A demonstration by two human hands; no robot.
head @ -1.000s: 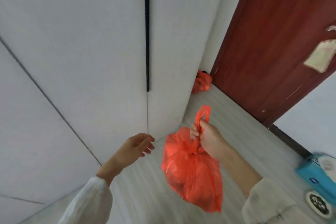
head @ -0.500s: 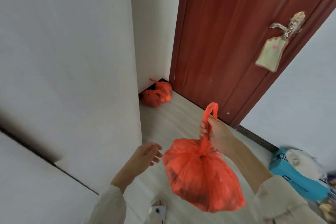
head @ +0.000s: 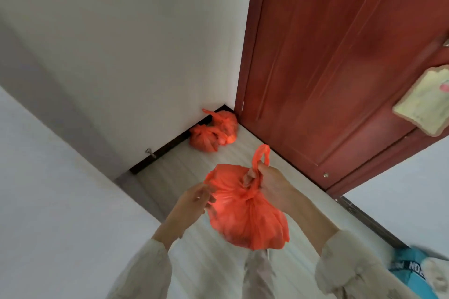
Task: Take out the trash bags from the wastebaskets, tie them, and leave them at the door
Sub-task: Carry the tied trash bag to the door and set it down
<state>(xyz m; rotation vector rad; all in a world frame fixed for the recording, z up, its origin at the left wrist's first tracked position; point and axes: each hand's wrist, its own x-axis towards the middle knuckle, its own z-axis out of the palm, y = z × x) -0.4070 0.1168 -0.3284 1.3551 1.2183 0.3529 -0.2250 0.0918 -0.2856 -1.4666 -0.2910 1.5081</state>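
Observation:
A tied orange trash bag (head: 245,221) hangs in the air in front of me. My right hand (head: 272,183) grips its knotted handles, and one loop sticks up above my fist. My left hand (head: 194,200) touches the bag's left side with loosely bent fingers. Two more tied orange bags (head: 215,132) lie on the floor in the corner where the white wall meets the dark red door (head: 328,60).
A white wall with a dark baseboard (head: 170,144) runs along the left. A pale tag (head: 425,101) hangs on the door at right. A blue package (head: 413,272) sits at the lower right. Light wood floor (head: 184,170) lies between me and the corner.
I have moved closer to the door and the corner bags. My left hand has come up against the carried bag's side. The right hand keeps its grip.

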